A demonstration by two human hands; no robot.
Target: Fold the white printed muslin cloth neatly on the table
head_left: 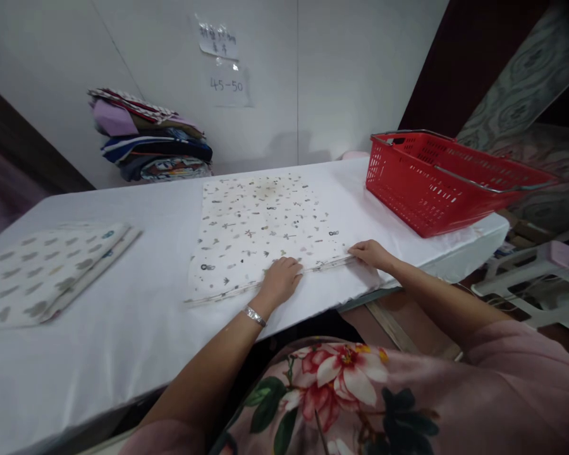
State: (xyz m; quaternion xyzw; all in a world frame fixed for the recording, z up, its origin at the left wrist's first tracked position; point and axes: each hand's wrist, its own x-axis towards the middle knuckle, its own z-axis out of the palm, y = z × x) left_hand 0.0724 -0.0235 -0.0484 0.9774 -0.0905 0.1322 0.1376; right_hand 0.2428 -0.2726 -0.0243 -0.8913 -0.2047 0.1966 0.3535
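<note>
Left hand (282,279) at centre, fingers curled on near edge of folded white printed cloth (260,227); right hand (370,254), right of centre, pinching its near right corner. Cloth flat mid-frame (yellowish stain, far side) on white-covered table (156,253). Red perforated plastic basket (422,183), right; folded grey-patterned white cloth (42,272), lower left; multicoloured fabric stack (156,142), upper left.

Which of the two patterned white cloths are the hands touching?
The middle cloth with tiny scattered pictures: the left hand and right hand both touch its near edge. The other cloth, with bigger grey blobs, lies to the left, untouched.
</note>
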